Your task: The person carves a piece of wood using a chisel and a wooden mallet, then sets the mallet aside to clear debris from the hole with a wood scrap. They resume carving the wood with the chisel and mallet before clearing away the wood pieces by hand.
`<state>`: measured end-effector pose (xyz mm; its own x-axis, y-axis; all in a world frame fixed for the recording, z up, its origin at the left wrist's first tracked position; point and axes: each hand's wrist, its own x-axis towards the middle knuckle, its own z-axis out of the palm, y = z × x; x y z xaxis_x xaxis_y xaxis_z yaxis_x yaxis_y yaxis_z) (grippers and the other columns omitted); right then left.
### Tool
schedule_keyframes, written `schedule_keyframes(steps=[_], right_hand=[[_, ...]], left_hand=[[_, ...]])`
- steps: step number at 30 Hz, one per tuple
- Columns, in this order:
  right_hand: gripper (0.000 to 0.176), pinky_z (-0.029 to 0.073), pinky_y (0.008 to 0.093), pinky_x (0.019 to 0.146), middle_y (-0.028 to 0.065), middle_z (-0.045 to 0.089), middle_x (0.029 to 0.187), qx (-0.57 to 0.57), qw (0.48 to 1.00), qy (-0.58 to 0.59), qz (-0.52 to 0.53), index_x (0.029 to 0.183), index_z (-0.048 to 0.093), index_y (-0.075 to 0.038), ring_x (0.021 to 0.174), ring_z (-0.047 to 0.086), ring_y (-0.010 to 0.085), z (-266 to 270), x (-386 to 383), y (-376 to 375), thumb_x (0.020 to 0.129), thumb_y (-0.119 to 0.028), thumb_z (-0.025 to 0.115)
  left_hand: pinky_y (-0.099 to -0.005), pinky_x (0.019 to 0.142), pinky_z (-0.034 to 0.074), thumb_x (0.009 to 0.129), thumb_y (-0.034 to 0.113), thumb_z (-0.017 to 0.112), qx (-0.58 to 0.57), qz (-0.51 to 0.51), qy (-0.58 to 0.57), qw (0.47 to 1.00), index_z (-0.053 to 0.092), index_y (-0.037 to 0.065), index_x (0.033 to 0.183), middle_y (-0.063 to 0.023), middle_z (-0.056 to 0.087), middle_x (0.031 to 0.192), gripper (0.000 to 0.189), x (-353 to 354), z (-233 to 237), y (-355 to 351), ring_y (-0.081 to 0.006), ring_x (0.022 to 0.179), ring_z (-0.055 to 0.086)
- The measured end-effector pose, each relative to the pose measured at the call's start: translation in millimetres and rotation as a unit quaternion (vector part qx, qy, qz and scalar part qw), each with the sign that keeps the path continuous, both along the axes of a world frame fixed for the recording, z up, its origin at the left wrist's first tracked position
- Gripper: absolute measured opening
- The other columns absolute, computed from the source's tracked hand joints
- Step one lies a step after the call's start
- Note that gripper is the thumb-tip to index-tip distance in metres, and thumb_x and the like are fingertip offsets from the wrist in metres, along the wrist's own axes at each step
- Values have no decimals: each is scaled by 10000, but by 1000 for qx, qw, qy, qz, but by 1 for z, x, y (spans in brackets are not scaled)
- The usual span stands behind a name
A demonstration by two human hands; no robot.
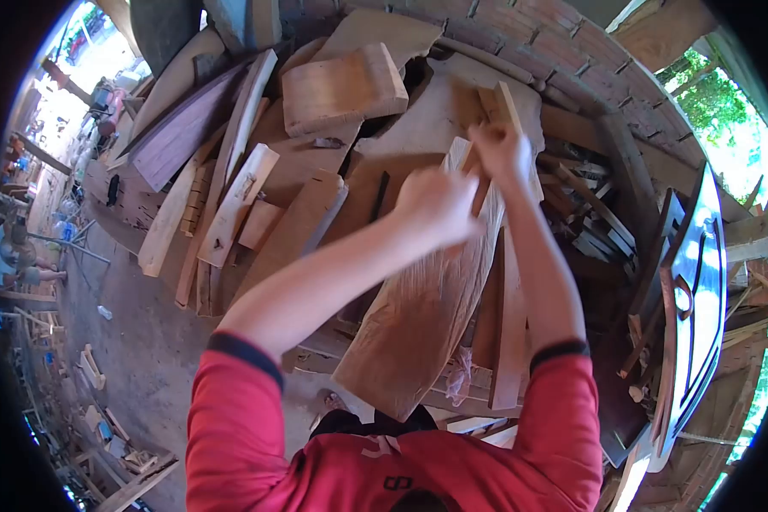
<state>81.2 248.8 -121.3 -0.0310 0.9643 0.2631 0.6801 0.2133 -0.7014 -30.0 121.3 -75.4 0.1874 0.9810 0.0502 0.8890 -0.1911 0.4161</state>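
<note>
A long, rough-grained plank (427,316) slants from near my body up to my hands. My left hand (439,205) is blurred over the plank's upper part, with its fingers bent; what it holds, if anything, cannot be made out. Farther up and to the right, my right hand (499,154) is closed at the lower end of a small light wooden piece (508,107), also smeared by motion. Beyond the hands lies a broad brown board (401,145). A thick wooden block (341,88) rests on boards at the upper left of my hands.
Loose planks (239,205) lean together on the left. Offcuts (602,218) are piled on the right, near a shiny dark panel (695,299). A brick wall (563,51) stands behind. At the far left a person (21,260) is partly visible.
</note>
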Motion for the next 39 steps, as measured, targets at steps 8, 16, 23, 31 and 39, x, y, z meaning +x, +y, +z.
schedule_keyframes(steps=[8,16,23,31,39], right_hand=[[376,467,418,745,140,563,931,-21,996,-50,67,874,594,-38,834,581,350,2,-13,-264,683,-336,721],[350,471,405,722,123,558,921,-39,994,-74,68,875,592,-49,817,585,328,11,-32,-319,694,-324,711],[337,472,395,774,120,605,948,-72,995,-70,19,873,633,-73,888,590,322,-9,-28,-130,668,-332,699],[395,490,372,765,170,651,895,-66,989,-129,26,889,671,-28,853,632,290,-20,-28,83,653,-343,688],[313,476,411,763,166,614,917,22,993,-78,87,831,637,-51,841,604,326,-6,-8,-183,676,-310,719]], left_hand=[[-396,491,495,671,453,657,-35,5,-34,999,519,67,1227,-154,585,598,691,-23,-5,-260,-293,511,605],[-374,438,479,667,460,663,-16,-12,-49,999,526,43,1219,-116,558,526,705,-41,-7,-311,-271,451,583],[-408,623,511,671,423,656,-60,28,-78,995,552,32,1178,-151,609,653,648,-29,-18,-128,-327,617,622],[-406,706,502,656,470,689,-26,-5,31,999,636,50,836,-161,645,826,460,-21,-21,88,-306,779,635],[-410,495,498,703,441,613,-45,-49,-22,998,509,43,1187,-146,602,617,635,-26,-6,-180,-317,545,610]])
